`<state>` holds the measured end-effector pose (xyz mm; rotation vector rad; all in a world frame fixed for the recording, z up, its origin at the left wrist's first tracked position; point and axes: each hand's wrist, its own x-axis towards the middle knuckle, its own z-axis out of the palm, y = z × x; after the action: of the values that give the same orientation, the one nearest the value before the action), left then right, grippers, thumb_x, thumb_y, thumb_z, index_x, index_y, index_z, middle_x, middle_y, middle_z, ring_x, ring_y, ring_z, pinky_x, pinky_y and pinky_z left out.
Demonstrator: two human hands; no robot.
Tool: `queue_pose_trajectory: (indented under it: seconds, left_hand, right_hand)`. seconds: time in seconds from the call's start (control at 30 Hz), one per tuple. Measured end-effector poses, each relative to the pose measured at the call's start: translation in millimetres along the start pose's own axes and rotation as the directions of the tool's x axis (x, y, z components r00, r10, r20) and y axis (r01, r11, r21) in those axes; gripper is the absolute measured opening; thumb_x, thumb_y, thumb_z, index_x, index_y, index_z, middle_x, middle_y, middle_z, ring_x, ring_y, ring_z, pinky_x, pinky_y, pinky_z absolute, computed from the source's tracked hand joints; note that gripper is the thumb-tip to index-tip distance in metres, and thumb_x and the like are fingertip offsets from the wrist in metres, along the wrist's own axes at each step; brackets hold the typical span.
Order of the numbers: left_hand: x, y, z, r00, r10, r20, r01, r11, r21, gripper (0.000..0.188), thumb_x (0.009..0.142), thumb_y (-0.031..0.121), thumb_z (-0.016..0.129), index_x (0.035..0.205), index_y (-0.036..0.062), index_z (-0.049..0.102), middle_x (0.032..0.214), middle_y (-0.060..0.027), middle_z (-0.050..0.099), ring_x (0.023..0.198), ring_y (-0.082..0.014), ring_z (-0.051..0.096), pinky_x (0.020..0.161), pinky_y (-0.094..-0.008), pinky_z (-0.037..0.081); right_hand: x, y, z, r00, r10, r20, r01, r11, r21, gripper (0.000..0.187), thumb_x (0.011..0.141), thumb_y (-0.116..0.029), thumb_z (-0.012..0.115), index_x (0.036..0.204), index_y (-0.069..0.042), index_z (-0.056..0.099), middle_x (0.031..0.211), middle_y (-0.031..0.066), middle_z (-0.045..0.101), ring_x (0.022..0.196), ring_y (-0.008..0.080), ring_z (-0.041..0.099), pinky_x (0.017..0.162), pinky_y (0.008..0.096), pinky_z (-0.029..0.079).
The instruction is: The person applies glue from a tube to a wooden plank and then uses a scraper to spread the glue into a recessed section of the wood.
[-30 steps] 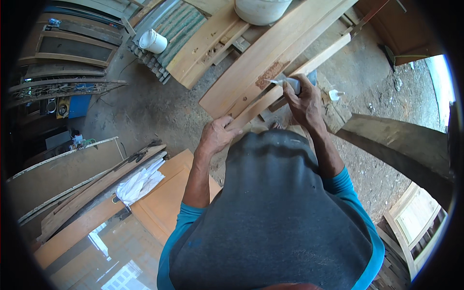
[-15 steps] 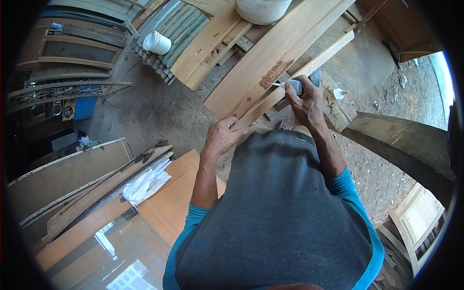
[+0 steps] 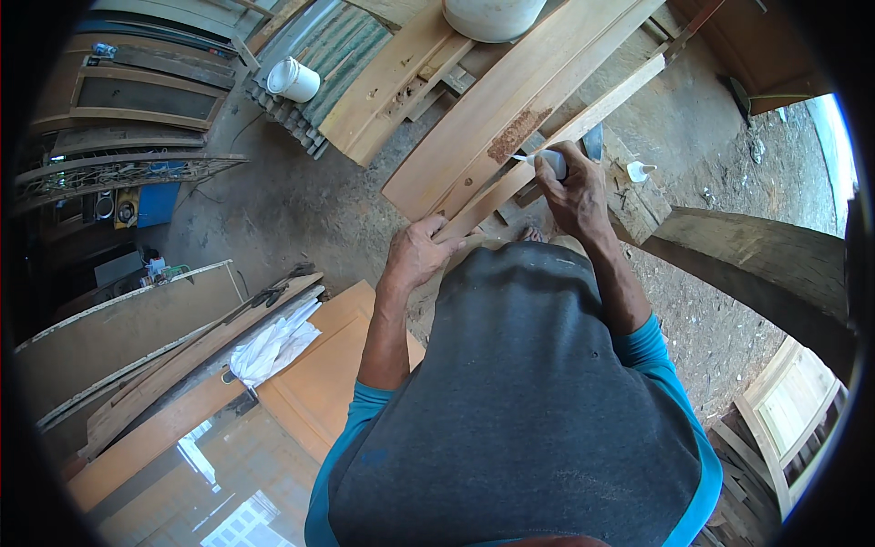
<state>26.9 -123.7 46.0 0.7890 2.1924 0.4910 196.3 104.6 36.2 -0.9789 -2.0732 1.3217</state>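
My left hand (image 3: 416, 253) is closed around the near end of a narrow wooden strip (image 3: 602, 105). That strip runs away to the upper right, alongside a wide wooden board (image 3: 474, 146). In my right hand (image 3: 578, 196) is a white squeeze bottle (image 3: 551, 164), tilted so its thin nozzle points left. The nozzle tip is over the strip, close to the board's edge; whether it touches cannot be made out. A rough brown patch (image 3: 518, 135) marks the board just beyond the tip. Part of a grey blade-like thing (image 3: 594, 143) shows behind my right hand.
Another white squeeze bottle (image 3: 639, 171) is on the wooden bench (image 3: 649, 211) at right. A white bucket (image 3: 492, 20) stands at the far side, and a smaller one (image 3: 293, 80) on corrugated sheets (image 3: 342, 77). A thick timber beam (image 3: 756, 264) juts in from the right.
The bottle's nozzle has shifted very slightly to the right, and my right hand has turned a little with it. My left hand keeps its hold on the strip.
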Motion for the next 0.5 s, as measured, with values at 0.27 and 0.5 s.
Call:
queue_pose_trajectory:
  seconds: [0.27, 0.5]
  left_hand:
    - [1, -4, 0, 1.0, 0.026, 0.006, -0.026, 1.0, -0.016, 0.04, 0.086, 0.037, 0.086, 0.106, 0.0039, 0.074, 0.097, -0.0197, 0.076, 0.09, -0.0351, 0.072, 0.083, -0.0452, 0.055]
    - [1, 1, -4, 0.999, -0.026, 0.034, 0.024, 0.998, 0.059, 0.044, 0.085, 0.036, 0.087, 0.112, 0.0027, 0.076, 0.096, -0.0175, 0.076, 0.086, -0.0254, 0.07, 0.081, -0.0401, 0.054]
  right_hand:
    - [0, -8, 0, 1.0, 0.017, 0.015, -0.017, 1.0, 0.02, 0.025, 0.098, -0.023, 0.074, 0.107, 0.0, 0.072, 0.086, 0.0233, 0.075, 0.081, 0.0354, 0.077, 0.075, 0.0437, 0.059]
    - [6, -13, 7, 1.0, 0.005, 0.025, -0.003, 0.999, -0.049, 0.026, 0.1, -0.024, 0.074, 0.109, 0.0, 0.072, 0.087, 0.017, 0.074, 0.079, 0.0254, 0.073, 0.073, 0.0393, 0.058]
